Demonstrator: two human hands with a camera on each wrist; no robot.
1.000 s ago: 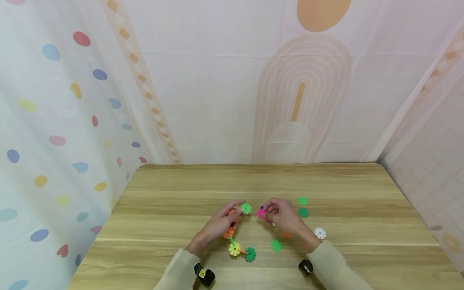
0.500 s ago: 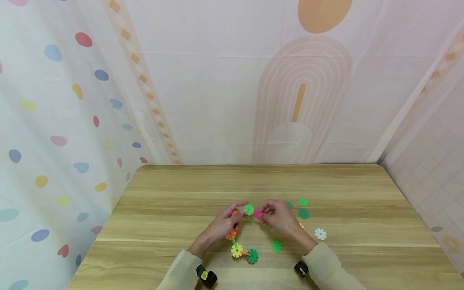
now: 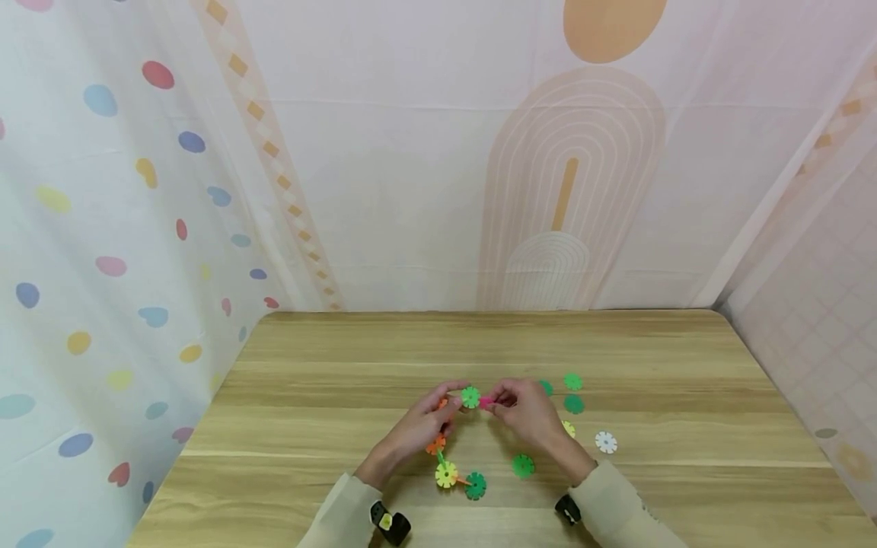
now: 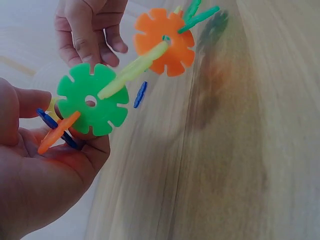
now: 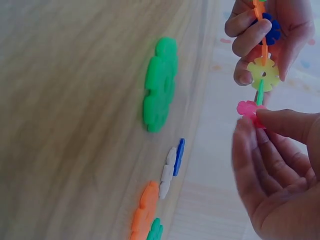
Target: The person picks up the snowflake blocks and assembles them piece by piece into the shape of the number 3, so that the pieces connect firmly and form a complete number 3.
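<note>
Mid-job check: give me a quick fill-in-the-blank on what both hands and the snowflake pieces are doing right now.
The right hand pinches a ____ piece.
The left hand holds a chain whose far end is a light ____ disc.
The pink piece sits at the edge of that green disc, on its ____ side in the head view.
A lone ____ disc lies on the wooden table, right of the right hand.

Missing words: pink; green; right; white
</note>
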